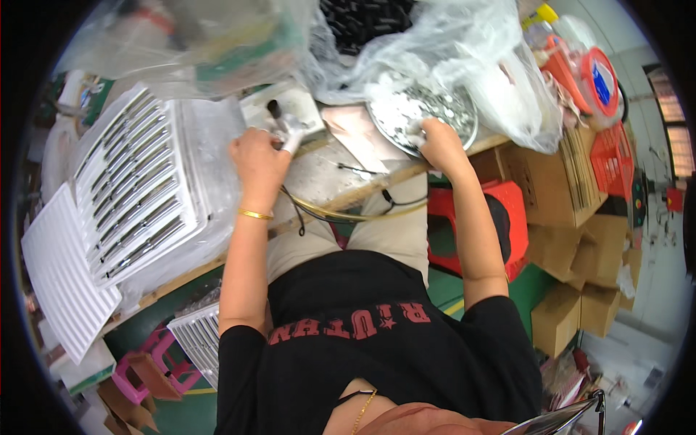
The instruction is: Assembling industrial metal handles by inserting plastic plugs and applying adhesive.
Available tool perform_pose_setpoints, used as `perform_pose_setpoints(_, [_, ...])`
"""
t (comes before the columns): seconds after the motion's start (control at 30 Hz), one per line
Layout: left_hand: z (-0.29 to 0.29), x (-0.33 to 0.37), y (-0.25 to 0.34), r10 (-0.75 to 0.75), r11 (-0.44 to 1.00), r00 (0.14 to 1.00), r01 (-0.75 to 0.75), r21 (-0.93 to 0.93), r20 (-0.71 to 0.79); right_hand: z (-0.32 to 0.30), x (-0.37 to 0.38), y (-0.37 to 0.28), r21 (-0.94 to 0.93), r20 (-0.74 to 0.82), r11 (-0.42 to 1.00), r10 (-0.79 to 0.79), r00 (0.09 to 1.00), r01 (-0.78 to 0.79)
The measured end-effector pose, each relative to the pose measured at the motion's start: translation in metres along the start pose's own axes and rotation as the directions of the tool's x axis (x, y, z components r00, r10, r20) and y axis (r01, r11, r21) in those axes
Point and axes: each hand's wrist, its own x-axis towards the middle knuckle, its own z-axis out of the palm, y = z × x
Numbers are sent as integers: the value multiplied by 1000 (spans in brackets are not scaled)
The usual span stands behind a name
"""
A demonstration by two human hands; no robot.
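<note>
My left hand [259, 156] is at a pale block-like fixture [301, 101] on the bench, its fingers bent together with white showing at the tips. A short black cylinder [274, 109] stands upright just beyond those fingers. What the hand grips, if anything, is too blurred to tell. My right hand [442, 147] reaches over the near rim of a round metal dish [473, 130] heaped with small shiny silver pieces [417, 105]. Its fingers pinch together among the pieces, and whatever is between them is hidden.
On the left, a white ribbed tray [185, 210] bears rows of slim silver-and-black rods, beside a second ribbed tray [65, 268]. Clear plastic bags [464, 36] cover the far side, one around black parts [362, 22]. A thin cable [319, 212] loops over the bench edge. Cardboard boxes [558, 181] stand right.
</note>
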Motion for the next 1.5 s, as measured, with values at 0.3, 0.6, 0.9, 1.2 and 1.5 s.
perform_pose_setpoints(0.3, [-1,-13,9,30,999,999,-31,-27,-44,-14,23,-132,827,-110,542,-109,988,152])
perform_pose_setpoints(0.6, [-27,-3,15,83,972,972,-128,-198,-221,-11,61,-183,822,41,567,-147,988,50])
perform_pose_setpoints(0.9, [-63,-24,2,34,948,977,-98,-302,-211,5,64,-193,710,8,682,-255,967,174])
perform_pose_setpoints(1.2, [-198,13,-155,-142,979,974,164,120,-175,-3,48,-157,878,61,479,-88,994,-11])
perform_pose_setpoints(1.5, [-245,77,-334,-302,758,949,299,579,-94,5,5,-108,723,56,690,-32,998,-19])
